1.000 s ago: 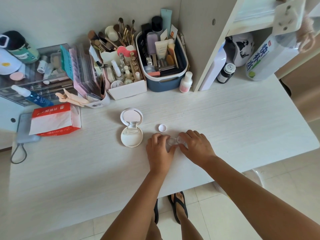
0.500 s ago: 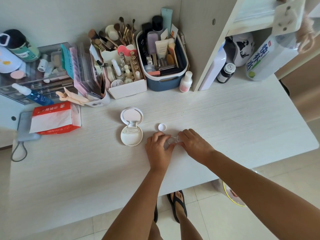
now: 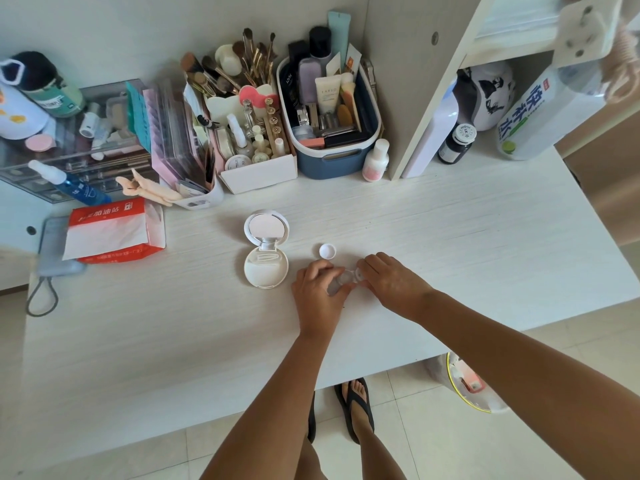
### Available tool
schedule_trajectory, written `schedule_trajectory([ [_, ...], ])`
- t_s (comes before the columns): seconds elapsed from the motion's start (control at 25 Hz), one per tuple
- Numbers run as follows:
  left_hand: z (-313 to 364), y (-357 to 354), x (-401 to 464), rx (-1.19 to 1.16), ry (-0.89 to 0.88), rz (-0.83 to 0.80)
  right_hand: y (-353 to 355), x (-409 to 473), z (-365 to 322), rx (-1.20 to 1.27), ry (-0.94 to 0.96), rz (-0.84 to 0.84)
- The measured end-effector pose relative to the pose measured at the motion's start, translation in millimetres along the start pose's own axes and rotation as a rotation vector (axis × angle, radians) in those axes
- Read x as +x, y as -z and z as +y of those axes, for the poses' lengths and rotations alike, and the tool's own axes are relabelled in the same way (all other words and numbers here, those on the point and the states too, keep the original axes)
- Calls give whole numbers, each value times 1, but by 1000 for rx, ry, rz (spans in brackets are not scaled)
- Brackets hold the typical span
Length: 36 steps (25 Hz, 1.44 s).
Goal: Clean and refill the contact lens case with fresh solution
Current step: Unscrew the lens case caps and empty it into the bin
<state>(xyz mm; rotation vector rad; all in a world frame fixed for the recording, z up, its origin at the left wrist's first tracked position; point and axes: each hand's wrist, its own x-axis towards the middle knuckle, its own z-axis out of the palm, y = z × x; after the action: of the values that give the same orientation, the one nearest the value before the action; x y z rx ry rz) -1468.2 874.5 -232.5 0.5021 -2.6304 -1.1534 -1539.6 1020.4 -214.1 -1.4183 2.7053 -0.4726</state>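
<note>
- Lens case (image 3: 341,280): on the desk, just right of the open compact (image 3: 266,261).
- Left hand (image 3: 317,294) pinches it steady.
- Right hand (image 3: 393,282) grips the second cap, likely unscrewing.
- Loose cap (image 3: 327,251) parked just behind.

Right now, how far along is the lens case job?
Done: one white cap is off, lying on the desk. In hand: left hand holds the clear lens case; right hand grips its other cap. Left: cleaning and refilling; no solution bottle in hand.

white wood-grain desk (image 3: 450,237), white cap (image 3: 327,251), clear lens case (image 3: 341,280), navy bin (image 3: 334,161), red/white tissue pkt (image 3: 110,233)
</note>
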Motion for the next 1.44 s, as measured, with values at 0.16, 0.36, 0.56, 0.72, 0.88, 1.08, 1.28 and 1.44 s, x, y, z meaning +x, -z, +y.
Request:
schedule_trajectory([
  [0.16, 0, 0, 1, -11, -10, -20, 2, 2, 3, -31, 52, -38],
  [0.36, -3, 1, 3, -33, -19, -37, 8, 4, 4, -136, 146, -43],
  [0.56, -4, 2, 4, -20, -45, -33, 9, -2, 1, -22, -111, -24],
  [0.72, -5, 3, 5, 4, -42, -46, 12, 3, -7, -37, -141, -38],
  [0.88, -4, 5, 5, 8, -36, -76, 30, 3, -12, 301, -349, -168],
  [1.08, -1, 8, 6, 16, -55, -70, 33, 21, -19, -5, -476, -415],
  [1.28, -2, 7, 6, 41, -65, -77, 36, 11, -21, 174, -361, -284],
  [1.44, -1, 7, 7, 47, -52, -81, 36, 26, -22, -7, -498, -419],
])
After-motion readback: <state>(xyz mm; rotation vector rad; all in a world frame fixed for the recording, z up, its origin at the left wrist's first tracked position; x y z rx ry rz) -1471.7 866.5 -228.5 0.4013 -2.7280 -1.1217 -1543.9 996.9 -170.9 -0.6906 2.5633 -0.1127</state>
